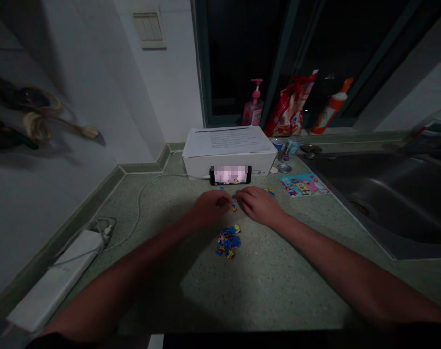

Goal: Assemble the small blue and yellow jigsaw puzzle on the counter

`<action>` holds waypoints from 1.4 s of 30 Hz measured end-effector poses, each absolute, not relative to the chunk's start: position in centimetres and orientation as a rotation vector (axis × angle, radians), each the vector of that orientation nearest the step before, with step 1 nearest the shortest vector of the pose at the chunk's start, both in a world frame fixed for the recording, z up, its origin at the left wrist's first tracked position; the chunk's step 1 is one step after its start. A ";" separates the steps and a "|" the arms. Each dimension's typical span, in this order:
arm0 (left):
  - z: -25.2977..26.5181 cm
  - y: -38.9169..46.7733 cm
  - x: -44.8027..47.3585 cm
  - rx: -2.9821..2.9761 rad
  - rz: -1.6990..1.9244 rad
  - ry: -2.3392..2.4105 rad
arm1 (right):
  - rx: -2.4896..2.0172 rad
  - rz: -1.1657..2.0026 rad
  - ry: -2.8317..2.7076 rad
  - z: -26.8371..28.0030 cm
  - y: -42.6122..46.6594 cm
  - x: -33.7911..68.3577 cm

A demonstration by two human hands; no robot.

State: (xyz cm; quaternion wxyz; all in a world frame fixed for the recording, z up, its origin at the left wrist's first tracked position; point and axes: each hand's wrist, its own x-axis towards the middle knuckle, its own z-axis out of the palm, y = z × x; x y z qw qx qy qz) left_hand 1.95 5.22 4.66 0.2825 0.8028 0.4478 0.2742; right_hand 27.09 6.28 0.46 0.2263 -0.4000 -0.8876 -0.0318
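A small heap of jigsaw puzzle pieces, mostly blue with some yellow, lies on the counter in front of me. Beyond it my left hand is closed in a pinch at a small puzzle piece. My right hand rests close by on the other side of that piece, its fingers bent and together; whatever they grip is hidden. More puzzle pieces show just behind the right hand. A colourful cartoon picture card lies flat to the right.
Behind my hands a lit phone leans on a white box, its cable running left to a power strip. Cans stand beside the box. A metal sink is at right; bottles line the window sill.
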 end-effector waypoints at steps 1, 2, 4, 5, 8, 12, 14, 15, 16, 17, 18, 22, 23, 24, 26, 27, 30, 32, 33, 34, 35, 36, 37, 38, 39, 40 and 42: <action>4.7 4.4 1.8 2.124 0.711 1.173 | -1.097 -0.083 -2.451 0.5 6.3 27.0; 4.7 3.6 1.7 2.117 0.689 1.152 | -1.091 -0.078 -2.455 0.5 6.3 27.0; 4.2 2.3 1.5 2.075 0.681 1.092 | -1.082 -0.064 -2.464 0.5 6.2 26.9; 3.9 1.9 1.3 2.062 0.671 1.071 | -1.079 -0.056 -2.466 0.6 6.1 26.9; 2.8 1.2 1.0 2.011 0.686 1.019 | -1.082 -0.040 -2.462 0.6 6.0 26.9; 2.0 1.1 1.0 2.026 0.712 0.981 | -1.090 -0.048 -2.456 0.5 5.9 26.9; 1.9 1.1 1.0 2.077 0.688 0.971 | -1.089 -0.045 -2.458 0.4 5.9 26.9; 1.8 1.2 1.0 2.113 0.678 0.969 | -1.087 -0.042 -2.460 0.4 5.9 26.9; 1.8 1.2 1.1 2.154 0.669 0.968 | -1.085 -0.041 -2.460 0.4 5.9 26.8; 1.6 1.3 1.1 2.198 0.667 0.972 | -1.083 -0.042 -2.458 0.4 5.9 26.8; 1.5 1.4 1.1 2.239 0.672 0.980 | -1.083 -0.047 -2.452 0.3 5.9 26.8; 0.4 2.0 0.8 2.328 0.727 1.067 | -1.088 -0.063 -2.412 0.2 6.0 26.8; 0.2 2.3 0.7 2.331 0.746 1.100 | -1.088 -0.062 -2.408 0.2 6.0 26.8; 0.0 2.5 0.6 2.331 0.764 1.133 | -1.088 -0.059 -2.406 0.1 6.0 26.8; -0.1 3.0 0.4 2.327 0.799 1.204 | -1.090 -0.054 -2.402 0.0 6.1 26.8; -0.1 3.2 0.3 2.332 0.813 1.240 | -1.096 -0.055 -2.395 -0.1 6.2 26.8; 0.2 3.8 0.0 2.388 0.827 1.356 | -1.118 -0.065 -2.364 -0.2 6.3 26.8; 0.4 4.0 0.0 2.443 0.801 1.407 | -1.130 -0.068 -2.351 -0.3 6.4 26.9; 0.4 4.1 0.0 2.470 0.779 1.420 | -1.136 -0.069 -2.347 -0.3 6.4 26.9; 0.4 4.1 0.1 2.497 0.754 1.426 | -1.143 -0.071 -2.346 -0.4 6.4 26.9; 0.4 4.1 0.2 2.522 0.724 1.428 | -1.151 -0.073 -2.348 -0.4 6.4 26.9; 0.4 4.0 0.4 2.545 0.692 1.428 | -1.160 -0.075 -2.353 -0.4 6.4 26.9; 0.4 4.0 0.5 2.564 0.659 1.427 | -1.167 -0.075 -2.361 -0.4 6.4 26.8; 0.4 3.9 0.6 2.580 0.629 1.424 | -1.171 -0.071 -2.369 -0.3 6.3 26.8; 0.4 3.8 0.6 2.593 0.604 1.415 | -1.170 -0.065 -2.379 -0.3 6.3 26.7; 0.4 3.7 0.7 2.604 0.585 1.397 | -1.164 -0.057 -2.390 -0.3 6.3 26.6; 0.4 3.7 0.6 2.622 0.571 1.345 | -1.144 -0.042 -2.409 -0.2 6.3 26.4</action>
